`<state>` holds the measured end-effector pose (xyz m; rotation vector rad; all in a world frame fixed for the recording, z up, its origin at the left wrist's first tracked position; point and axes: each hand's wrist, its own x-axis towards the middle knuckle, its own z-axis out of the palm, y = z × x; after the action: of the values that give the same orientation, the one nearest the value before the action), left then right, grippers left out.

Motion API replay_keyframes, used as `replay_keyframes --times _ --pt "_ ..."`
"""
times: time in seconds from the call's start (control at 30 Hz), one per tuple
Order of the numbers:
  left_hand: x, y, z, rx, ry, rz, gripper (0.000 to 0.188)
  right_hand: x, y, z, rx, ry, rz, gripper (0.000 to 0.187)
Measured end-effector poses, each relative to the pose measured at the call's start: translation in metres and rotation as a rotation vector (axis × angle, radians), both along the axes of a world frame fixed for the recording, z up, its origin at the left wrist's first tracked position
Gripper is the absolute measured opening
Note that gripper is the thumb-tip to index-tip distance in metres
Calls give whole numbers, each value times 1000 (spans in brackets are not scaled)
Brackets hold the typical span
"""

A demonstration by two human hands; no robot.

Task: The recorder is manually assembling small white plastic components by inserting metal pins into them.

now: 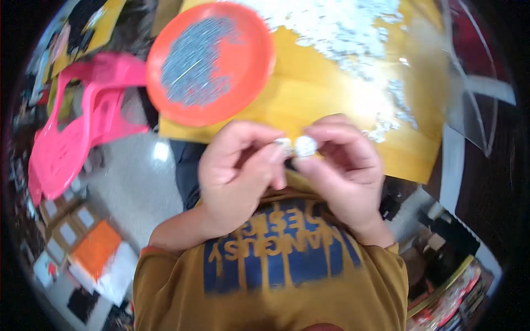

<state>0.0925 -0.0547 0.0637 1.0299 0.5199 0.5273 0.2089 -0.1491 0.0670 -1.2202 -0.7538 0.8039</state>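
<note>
Left hand: gripping a small white piece between the tips of thumb and fingers, turned inward to the right.
Right hand: gripping a round white piece between thumb and fingers, turned inward to the left.
Pieces' place: held up in front of the chest, seen against the strip of desk just inside the near edge.
Pieces' direction: lined up left to right, end toward end, roughly along the near edge; just beside each other, too blurred to tell whether touching.
Long axis: impossible to make out on the round white piece, being nearly disc-like in outline; too covered by fingers to judge on the small white piece.
Near edge: running between the forearms and the heap, dipping slightly toward the right, crossed by both hands.
Left side: taken up by a red plate reaching past the desk's left edge, loaded with small grey pins mostly on its left half.
Far side: covered by a heap of white pieces, trailing down toward the right hand in a scatter.
Open room: in the bare yellow stretch between plate and heap, plus the right-hand corner.
Beyond the edges: bordered by a pink chair at left and clear plastic at right.
</note>
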Motion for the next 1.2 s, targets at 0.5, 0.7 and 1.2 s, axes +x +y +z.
replay_keyframes --times 0.5,0.7,1.2 --pt "9 -3 -20 -56 29 -79 10 -8 -14 5 -143 -188 -226 17" --pt "2 -3 -18 -63 -5 -136 14 -18 -20 8 -141 -73 -207 17" --pt "-29 5 2 -240 -101 -304 26 -25 -16 13 -61 88 44 30"
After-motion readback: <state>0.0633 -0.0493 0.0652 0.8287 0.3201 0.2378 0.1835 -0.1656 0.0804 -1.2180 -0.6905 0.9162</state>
